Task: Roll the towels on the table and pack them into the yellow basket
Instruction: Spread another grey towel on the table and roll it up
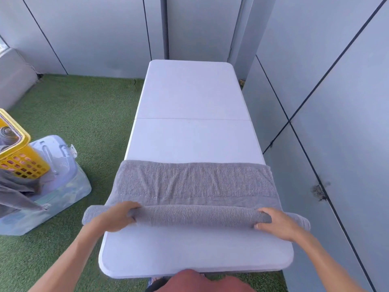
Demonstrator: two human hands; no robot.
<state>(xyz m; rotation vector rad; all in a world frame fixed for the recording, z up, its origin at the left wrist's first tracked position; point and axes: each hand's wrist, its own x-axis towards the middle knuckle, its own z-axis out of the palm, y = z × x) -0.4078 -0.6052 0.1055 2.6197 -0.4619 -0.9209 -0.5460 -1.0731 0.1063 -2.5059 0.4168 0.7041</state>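
Towel (193, 182) cloth is looking soft, light and floppy, so holding the rolled part near both ends is probably working best. It is lying across the table (189, 91), with the flat part beyond the fingers. The left hand (114, 218) and right hand (277, 223) are curling over the roll, pressing down. The yellow basket (14, 148) is sitting far off past the left hand.

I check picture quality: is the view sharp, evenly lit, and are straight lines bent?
Head view: light is soft and even, no glare on the table; the towel looks fairly sharp; the basket at the left edge is softer; wall seams and table edges bow outward, wide-angle distortion.
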